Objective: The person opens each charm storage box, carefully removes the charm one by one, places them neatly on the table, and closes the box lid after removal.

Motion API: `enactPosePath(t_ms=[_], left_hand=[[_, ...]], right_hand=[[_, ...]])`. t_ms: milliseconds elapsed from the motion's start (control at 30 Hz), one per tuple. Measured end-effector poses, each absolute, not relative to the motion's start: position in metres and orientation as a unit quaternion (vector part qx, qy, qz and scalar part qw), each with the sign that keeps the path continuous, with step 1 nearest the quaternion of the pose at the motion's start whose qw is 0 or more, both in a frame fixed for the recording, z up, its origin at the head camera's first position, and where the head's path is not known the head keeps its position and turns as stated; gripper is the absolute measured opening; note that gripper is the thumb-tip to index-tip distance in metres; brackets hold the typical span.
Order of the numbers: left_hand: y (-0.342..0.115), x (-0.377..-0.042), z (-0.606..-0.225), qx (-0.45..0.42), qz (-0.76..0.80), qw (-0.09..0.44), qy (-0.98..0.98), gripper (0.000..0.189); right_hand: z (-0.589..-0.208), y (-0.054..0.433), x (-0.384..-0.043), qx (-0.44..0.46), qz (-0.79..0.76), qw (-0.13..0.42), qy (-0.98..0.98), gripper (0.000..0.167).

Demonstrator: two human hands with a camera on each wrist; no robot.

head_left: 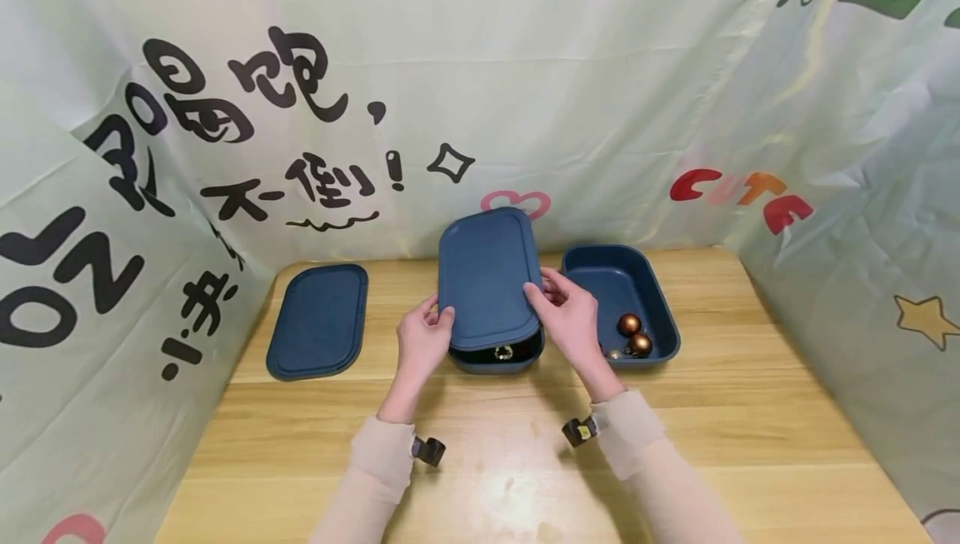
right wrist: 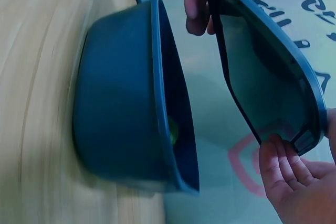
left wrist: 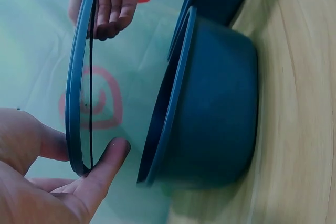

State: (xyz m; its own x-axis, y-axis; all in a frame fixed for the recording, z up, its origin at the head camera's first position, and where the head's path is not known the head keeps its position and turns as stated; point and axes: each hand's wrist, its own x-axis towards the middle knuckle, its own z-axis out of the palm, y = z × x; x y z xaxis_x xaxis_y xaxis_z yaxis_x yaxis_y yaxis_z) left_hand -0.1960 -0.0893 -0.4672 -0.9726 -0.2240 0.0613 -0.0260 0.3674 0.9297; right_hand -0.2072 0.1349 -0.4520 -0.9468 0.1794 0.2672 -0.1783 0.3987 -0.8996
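Blue lid (head_left: 490,277), one of two, held tilted over a box (head_left: 495,367) at frame centre | left hand (head_left: 425,334) and right hand (head_left: 570,319) each pinch its edge, thumb against fingers | second lid (head_left: 318,321) flat on table (head_left: 480,477), centre left | second box (head_left: 602,277), centre right, with at least two bronze balls (head_left: 640,345)

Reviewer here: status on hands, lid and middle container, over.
Both hands on lid: left hand, right hand grip opposite sides. Lid held above middle container, not touching. No obstruction visible between them.
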Motion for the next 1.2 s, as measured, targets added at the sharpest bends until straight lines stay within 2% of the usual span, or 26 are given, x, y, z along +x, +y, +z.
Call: enactPosePath(t_ms=[600, 1200], left_hand=[[-0.132, -0.195, -0.485, 0.113, -0.52, 0.065, -0.844, 0.04], [-0.142, -0.194, -0.509, 0.112, -0.492, 0.025, -0.863, 0.036]], right_hand=[[-0.451, 0.081, -0.199, 0.032, 0.602, 0.119, -0.789, 0.048], [-0.457, 0.046, -0.194, 0.045, 0.62, 0.131, -0.772, 0.042]])
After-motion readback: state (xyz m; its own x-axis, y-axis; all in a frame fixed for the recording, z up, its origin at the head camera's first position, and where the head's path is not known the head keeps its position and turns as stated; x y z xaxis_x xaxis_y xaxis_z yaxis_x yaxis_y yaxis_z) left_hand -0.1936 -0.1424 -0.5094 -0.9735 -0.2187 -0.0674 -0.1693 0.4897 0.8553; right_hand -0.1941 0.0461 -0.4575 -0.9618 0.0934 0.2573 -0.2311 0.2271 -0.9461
